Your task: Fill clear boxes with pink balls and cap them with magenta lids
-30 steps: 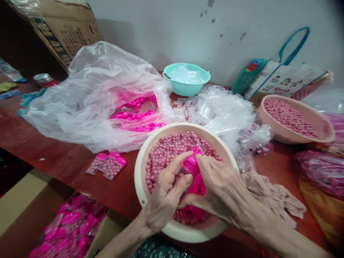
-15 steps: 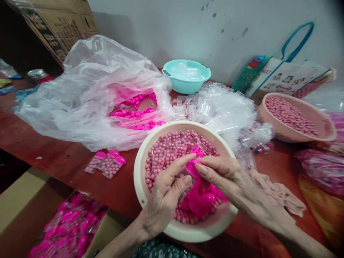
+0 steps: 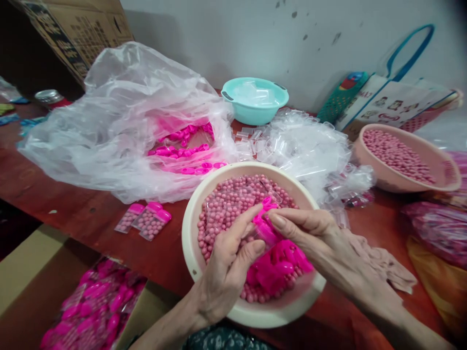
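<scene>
My left hand point(image 3: 228, 260) curls around bright pink plastic caps point(image 3: 265, 228), its index finger along their far side and its thumb below. From the other side, the thumb and fingertips of my right hand point(image 3: 315, 236) pinch at the same caps. What lies between the fingers is partly hidden. Both hands are over a cream basin point(image 3: 192, 243) of dusty-pink beads point(image 3: 233, 199). More pink caps point(image 3: 282, 267) lie in a heap on the beads just below the fingers. Flat clear cases point(image 3: 215, 211), some with beads in them, rest on the beads at the back.
Left of the basin lie bead-filled cases with pink caps point(image 3: 152, 221); a carton point(image 3: 47, 277) below holds many more. Behind stand a plastic bag point(image 3: 120, 121) of caps, a turquoise bowl point(image 3: 255, 109) and a pile of clear cases point(image 3: 306, 150). A pink bowl point(image 3: 379, 170) holds beads.
My right fingertips have shifted slightly right and lifted from flat over the caps into a pinch. More of the pink caps shows between the hands. My left hand has barely moved.
</scene>
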`<state>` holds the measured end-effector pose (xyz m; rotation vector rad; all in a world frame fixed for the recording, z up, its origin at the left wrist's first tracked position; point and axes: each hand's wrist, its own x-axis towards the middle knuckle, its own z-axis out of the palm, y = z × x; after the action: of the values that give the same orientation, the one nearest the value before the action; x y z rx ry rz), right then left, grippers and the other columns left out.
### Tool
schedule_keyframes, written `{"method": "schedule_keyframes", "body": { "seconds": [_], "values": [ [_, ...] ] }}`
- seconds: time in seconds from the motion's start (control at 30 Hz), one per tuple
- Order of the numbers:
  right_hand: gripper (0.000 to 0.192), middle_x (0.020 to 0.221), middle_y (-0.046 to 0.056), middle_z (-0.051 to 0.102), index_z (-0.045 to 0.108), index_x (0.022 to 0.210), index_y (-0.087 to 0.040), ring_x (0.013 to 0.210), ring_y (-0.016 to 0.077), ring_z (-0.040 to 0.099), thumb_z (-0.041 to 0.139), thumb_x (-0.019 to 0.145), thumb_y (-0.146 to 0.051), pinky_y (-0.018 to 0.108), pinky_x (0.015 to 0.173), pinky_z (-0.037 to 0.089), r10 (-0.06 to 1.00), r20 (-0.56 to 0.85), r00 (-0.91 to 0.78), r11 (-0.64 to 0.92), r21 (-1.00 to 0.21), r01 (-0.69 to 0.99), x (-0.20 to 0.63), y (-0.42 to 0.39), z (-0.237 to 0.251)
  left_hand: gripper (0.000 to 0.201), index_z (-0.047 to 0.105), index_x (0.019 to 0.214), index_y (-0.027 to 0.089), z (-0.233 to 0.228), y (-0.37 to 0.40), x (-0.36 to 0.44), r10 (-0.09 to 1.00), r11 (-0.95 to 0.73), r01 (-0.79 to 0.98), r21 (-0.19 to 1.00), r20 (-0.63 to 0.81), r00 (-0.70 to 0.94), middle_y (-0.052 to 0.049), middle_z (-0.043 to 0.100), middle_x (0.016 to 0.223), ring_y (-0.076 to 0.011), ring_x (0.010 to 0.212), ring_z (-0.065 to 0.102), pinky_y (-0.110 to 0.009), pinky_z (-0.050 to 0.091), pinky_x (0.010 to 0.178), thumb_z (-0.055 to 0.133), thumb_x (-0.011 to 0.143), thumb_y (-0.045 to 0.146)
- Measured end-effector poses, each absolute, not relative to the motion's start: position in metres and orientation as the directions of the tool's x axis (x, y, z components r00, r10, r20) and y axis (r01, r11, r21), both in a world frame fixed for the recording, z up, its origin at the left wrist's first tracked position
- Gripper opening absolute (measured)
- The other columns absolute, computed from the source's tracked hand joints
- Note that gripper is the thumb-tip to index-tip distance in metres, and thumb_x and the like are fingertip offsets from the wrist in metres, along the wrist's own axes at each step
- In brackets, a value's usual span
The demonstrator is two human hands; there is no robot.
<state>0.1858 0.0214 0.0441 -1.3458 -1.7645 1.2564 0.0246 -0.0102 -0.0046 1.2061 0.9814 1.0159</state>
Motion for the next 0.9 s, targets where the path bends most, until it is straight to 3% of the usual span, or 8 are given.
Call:
{"method": "schedule_keyframes", "body": {
  "seconds": [0.1,0.17,0.3,0.47,0.57,0.7,0.8,0.9],
  "values": [
    [0.032,0.067,0.001,0.06,0.061,0.073,-0.017,0.065,0.0147,0.058,0.042,0.091,-0.036,0.023,0.057,0.048,0.926,-0.106,-0.363,0.076,-0.888,0.453,0.185,0.021,0.047,0.04,0.045,0.13,0.03,-0.005,-0.011,0.024,0.963,0.096,-0.121,0.988,-0.062,0.263,-0.001,0.061,0.114,-0.018,0.103,0.057,-0.026,0.046,0.089,0.048,0.09,0.027],
    [0.03,0.073,0.002,0.062,0.062,0.079,-0.018,0.067,0.0154,0.059,0.039,0.092,-0.032,0.024,0.061,0.05,0.92,-0.038,-0.391,0.189,-0.83,0.525,0.185,0.018,0.046,0.038,0.048,0.128,0.03,-0.003,-0.011,0.023,0.961,0.112,-0.136,0.984,-0.072,0.267,-0.001,0.062,0.115,-0.017,0.103,0.057,-0.025,0.045,0.09,0.049,0.09,0.026],
    [0.025,0.088,0.007,0.064,0.056,0.102,-0.019,0.079,0.0186,0.062,0.035,0.092,-0.028,0.027,0.067,0.052,0.843,0.206,-0.497,0.522,-0.534,0.665,0.185,0.005,0.027,0.037,0.049,0.126,0.027,0.0,-0.008,0.024,0.948,0.198,-0.251,0.948,-0.119,0.296,-0.002,0.061,0.119,-0.02,0.108,0.056,-0.028,0.045,0.093,0.05,0.089,0.025],
    [0.064,0.11,0.021,0.057,0.032,0.128,-0.01,0.099,0.0329,0.056,0.048,0.082,-0.052,0.046,0.078,0.05,0.799,0.313,-0.513,0.585,-0.209,0.784,0.18,-0.005,-0.003,0.037,0.049,0.127,0.026,0.001,-0.003,0.022,0.948,0.19,-0.254,0.949,-0.109,0.3,-0.001,0.056,0.127,-0.0204,0.119,0.048,-0.028,0.036,0.102,0.049,0.089,0.025],
    [0.051,0.096,0.021,0.059,0.044,0.113,-0.006,0.088,0.0321,0.056,0.047,0.082,-0.047,0.046,0.074,0.049,0.762,0.369,-0.532,0.594,-0.071,0.801,0.173,-0.001,-0.003,0.037,0.049,0.127,0.027,0.001,-0.002,0.02,0.945,0.149,-0.209,0.967,-0.077,0.318,0.0,0.053,0.131,-0.0194,0.123,0.044,-0.027,0.033,0.104,0.049,0.09,0.025],
    [0.022,0.066,0.012,0.055,0.052,0.081,-0.012,0.061,0.0237,0.053,0.035,0.082,-0.028,0.036,0.055,0.046,0.722,0.384,-0.576,0.618,0.018,0.786,0.165,0.009,0.008,0.036,0.048,0.126,0.025,0.001,-0.004,0.022,0.959,0.09,-0.144,0.986,-0.047,0.278,-0.002,0.053,0.13,-0.0199,0.118,0.047,-0.03,0.035,0.103,0.048,0.09,0.025],
    [0.024,0.06,0.008,0.052,0.053,0.077,-0.013,0.051,0.0202,0.049,0.029,0.074,-0.009,0.032,0.048,0.04,0.715,0.35,-0.606,0.614,0.101,0.783,0.16,0.014,0.009,0.035,0.048,0.125,0.024,0.001,-0.006,0.023,0.972,0.104,-0.133,0.986,-0.073,0.224,-0.003,0.056,0.126,-0.0188,0.111,0.052,-0.03,0.039,0.098,0.046,0.091,0.026],
    [0.026,0.057,0.007,0.052,0.054,0.075,-0.016,0.048,0.0186,0.046,0.03,0.073,-0.007,0.032,0.048,0.038,0.73,0.287,-0.62,0.596,0.176,0.783,0.156,0.015,0.003,0.032,0.048,0.123,0.025,0.001,-0.005,0.023,0.975,0.135,-0.129,0.982,-0.108,0.194,-0.002,0.061,0.118,-0.0162,0.104,0.056,-0.027,0.044,0.092,0.047,0.091,0.025]
  ]
}}
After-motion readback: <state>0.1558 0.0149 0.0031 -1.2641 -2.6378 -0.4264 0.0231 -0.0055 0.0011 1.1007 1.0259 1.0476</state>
